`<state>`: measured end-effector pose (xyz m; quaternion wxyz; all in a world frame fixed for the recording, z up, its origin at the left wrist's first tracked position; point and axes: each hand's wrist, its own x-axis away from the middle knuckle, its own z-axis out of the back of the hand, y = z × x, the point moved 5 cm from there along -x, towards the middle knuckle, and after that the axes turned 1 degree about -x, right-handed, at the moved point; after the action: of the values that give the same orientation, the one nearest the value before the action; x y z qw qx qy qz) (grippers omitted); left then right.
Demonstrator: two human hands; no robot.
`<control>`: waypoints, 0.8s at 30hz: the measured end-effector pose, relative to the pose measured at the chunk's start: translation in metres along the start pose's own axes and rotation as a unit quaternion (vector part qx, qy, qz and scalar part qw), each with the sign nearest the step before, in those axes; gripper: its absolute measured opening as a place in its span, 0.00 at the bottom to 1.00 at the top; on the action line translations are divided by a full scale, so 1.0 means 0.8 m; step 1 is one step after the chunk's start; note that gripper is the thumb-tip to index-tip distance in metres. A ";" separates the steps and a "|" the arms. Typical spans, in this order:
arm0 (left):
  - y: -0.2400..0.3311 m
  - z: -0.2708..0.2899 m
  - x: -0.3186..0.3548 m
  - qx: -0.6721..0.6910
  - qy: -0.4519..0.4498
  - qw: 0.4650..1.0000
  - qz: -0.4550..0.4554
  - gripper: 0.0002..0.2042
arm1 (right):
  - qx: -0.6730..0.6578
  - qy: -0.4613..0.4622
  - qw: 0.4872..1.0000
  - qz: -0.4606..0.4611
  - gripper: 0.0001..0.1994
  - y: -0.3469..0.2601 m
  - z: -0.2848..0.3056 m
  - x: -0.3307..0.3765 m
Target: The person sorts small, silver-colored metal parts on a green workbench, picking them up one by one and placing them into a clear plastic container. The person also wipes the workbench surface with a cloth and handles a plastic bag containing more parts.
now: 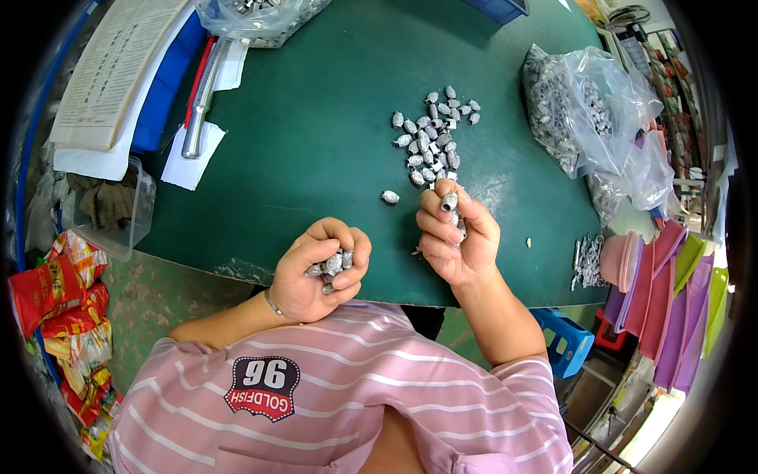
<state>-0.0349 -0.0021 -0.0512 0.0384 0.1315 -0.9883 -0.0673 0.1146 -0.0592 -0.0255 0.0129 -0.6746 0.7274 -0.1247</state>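
Observation:
Several small grey metal barrel-shaped beads [333, 264] lie gathered in my left hand [320, 265], its fingers curled round them near the table's front edge. My right hand [464, 237] is raised a little to the right, pinching one such bead between thumb and forefinger, its hole showing; more beads sit under its curled fingers. Just beyond my right hand a loose pile of the same beads [426, 142] spreads on the green table [316, 142]. A single stray bead [390, 197] lies left of the pile.
At the right stands a clear plastic bag [553, 110] full of small grey parts. Small pale strips [587, 262] lie near the right edge. A metal rod [201, 110], papers [118, 71] and a clear plastic box [130, 213] are at the left. Another bag [264, 24] sits at the back.

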 end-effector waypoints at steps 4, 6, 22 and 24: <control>-0.001 0.000 0.001 0.014 0.022 1.000 -0.009 0.05 | 0.158 0.076 0.984 0.038 0.07 -0.006 -0.010 -0.004; -0.001 0.001 0.000 0.014 0.022 1.000 -0.006 0.05 | 0.323 0.103 0.939 0.056 0.05 -0.015 -0.011 -0.007; 0.001 -0.001 0.002 0.013 0.035 0.999 -0.008 0.06 | 0.793 -0.009 0.560 0.239 0.09 -0.008 -0.051 -0.005; 0.000 0.000 0.002 0.010 0.035 0.999 -0.008 0.05 | 0.787 -0.011 0.558 0.264 0.09 -0.008 -0.051 0.000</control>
<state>-0.0367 -0.0025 -0.0514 0.0715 0.1421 -0.9858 -0.0533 0.1134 -0.0528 0.0154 0.5787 -0.1761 0.4858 -0.6310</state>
